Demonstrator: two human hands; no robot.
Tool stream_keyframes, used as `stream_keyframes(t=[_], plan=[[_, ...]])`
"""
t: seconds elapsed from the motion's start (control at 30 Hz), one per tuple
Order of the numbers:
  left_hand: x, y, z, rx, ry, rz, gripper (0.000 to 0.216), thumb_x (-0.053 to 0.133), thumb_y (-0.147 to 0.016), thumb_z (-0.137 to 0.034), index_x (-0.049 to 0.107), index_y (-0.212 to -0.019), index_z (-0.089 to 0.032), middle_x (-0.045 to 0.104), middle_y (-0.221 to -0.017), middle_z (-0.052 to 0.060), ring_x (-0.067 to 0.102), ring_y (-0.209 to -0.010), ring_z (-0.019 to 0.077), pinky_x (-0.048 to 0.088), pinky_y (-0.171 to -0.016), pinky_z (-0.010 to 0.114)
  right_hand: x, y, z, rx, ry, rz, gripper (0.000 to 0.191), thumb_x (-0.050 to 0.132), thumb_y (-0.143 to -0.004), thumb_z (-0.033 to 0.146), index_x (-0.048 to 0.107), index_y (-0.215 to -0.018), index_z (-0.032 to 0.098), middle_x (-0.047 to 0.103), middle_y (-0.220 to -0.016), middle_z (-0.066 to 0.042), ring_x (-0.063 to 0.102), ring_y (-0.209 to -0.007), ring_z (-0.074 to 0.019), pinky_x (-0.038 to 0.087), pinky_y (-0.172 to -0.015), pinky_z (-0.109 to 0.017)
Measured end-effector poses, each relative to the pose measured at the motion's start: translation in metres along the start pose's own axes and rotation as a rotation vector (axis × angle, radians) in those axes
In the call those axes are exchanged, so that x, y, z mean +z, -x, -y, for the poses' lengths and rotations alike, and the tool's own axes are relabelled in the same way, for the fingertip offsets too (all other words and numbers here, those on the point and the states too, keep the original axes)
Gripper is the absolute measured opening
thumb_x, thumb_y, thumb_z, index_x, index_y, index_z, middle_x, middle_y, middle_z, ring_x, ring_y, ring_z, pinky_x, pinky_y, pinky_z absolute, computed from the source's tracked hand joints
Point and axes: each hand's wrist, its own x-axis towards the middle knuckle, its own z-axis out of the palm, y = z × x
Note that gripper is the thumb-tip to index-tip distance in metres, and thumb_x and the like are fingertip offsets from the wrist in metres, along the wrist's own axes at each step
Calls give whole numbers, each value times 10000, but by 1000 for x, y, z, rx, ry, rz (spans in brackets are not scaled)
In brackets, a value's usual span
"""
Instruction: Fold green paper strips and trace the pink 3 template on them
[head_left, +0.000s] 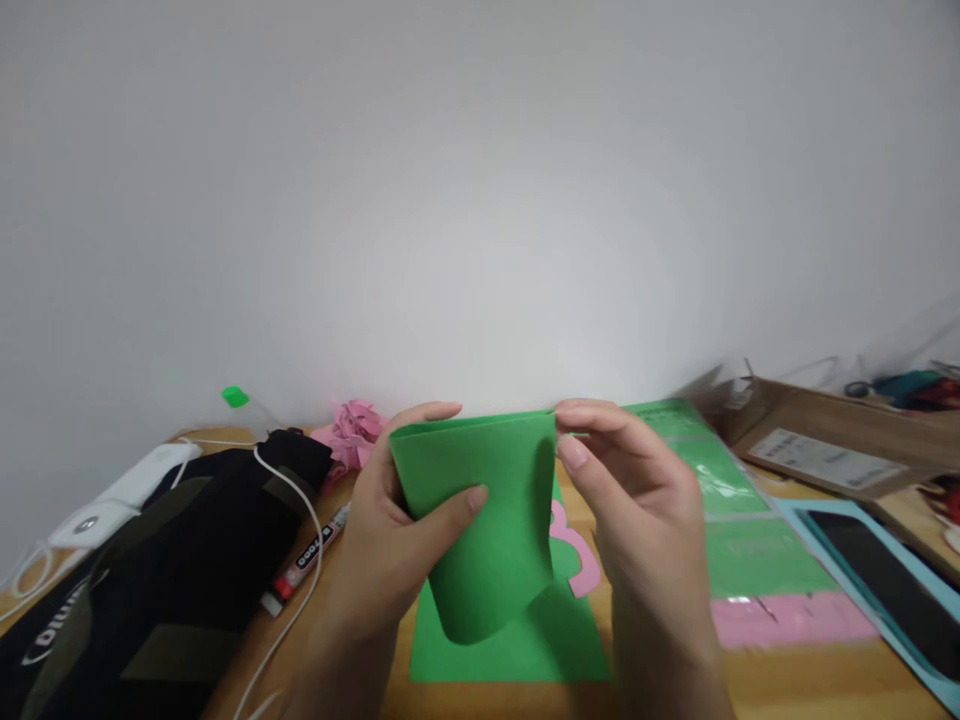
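Observation:
A green foam sheet [487, 540], bent over into a loop with its upper edges together, is held up in front of me. My left hand [409, 530] grips its left side, thumb across the near face and fingers behind. At the upper right corner, my right hand [630, 490] pinches the sheet's edge between thumb and fingers. Beneath lies another flat green sheet [510, 662] on the wooden table. A pink curved cutout [579, 560], partly hidden by the held sheet, rests near my right hand.
On the left are a black cloth item [202, 570], a white cable [319, 530], a glue tube [307, 560], a white power strip [112, 495] and crumpled pink paper [352, 435]. To the right lie packaged green sheets [757, 550], a dark phone [885, 580] and a cardboard box [810, 430].

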Motion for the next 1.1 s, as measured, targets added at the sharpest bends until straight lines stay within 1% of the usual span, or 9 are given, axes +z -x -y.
stream_keyframes(t=[0.13,0.27,0.4,0.5,0.6,0.67,0.77,0.97,1.1], plan=[[-3,0,-1,39,-16,21,448,859,-692,-238,678,-1095,-310,678,-858,-31,642,-686,105,554,-580,162,1,-1,1,30,-14,-8,118,709,-875,240,733,-937,338,716,-976,35,666,-919,-110,565,-793,-230],[-1,1,-2,69,-69,-28,444,855,-691,-244,674,-1095,-286,684,-849,-28,642,-665,110,553,-564,174,1,-2,0,25,28,13,40,705,-876,265,732,-853,285,716,-918,8,672,-902,-137,570,-803,-279],[2,-2,1,91,-94,-34,428,862,-702,-283,676,-1087,-280,713,-878,-19,669,-685,129,562,-571,196,-2,-4,-5,0,105,57,87,704,-872,248,722,-788,258,714,-846,-3,674,-839,-152,570,-800,-323],[-3,-7,-1,183,-71,-15,369,851,-734,-281,688,-1064,-303,755,-952,-25,717,-830,149,593,-702,223,-7,-6,-5,-72,162,120,99,710,-859,209,719,-781,270,730,-843,6,687,-829,-148,583,-768,-307],[-9,-9,-7,329,-259,18,170,790,-802,-221,736,-946,-293,767,-946,-29,715,-915,149,573,-838,251,-12,-7,0,-172,265,211,121,710,-844,175,721,-784,279,733,-812,9,699,-781,-153,597,-712,-299],[-11,-7,-11,412,-404,56,88,755,-835,-201,759,-861,-284,768,-898,-24,710,-878,153,563,-822,259,-13,-6,4,-233,330,276,120,716,-837,171,723,-800,285,737,-812,10,704,-759,-154,601,-680,-292],[-9,-2,-14,445,-472,85,99,746,-850,-209,773,-873,-302,767,-833,-31,707,-793,157,559,-751,266,-12,-5,9,-272,392,336,129,714,-839,159,717,-819,287,742,-834,20,706,-758,-137,600,-677,-266],[-7,2,-14,514,-549,102,149,729,-866,-174,761,-924,-308,771,-864,-57,719,-794,129,542,-730,239,-9,-1,12,-266,373,331,177,721,-830,135,726,-839,312,743,-836,24,702,-747,-138,597,-661,-274],[-7,3,-15,558,-568,93,205,736,-850,-145,759,-955,-319,773,-861,-62,722,-780,130,549,-717,237,-9,3,13,-208,344,304,208,742,-809,136,748,-868,335,745,-845,19,704,-741,-143,595,-643,-281]])
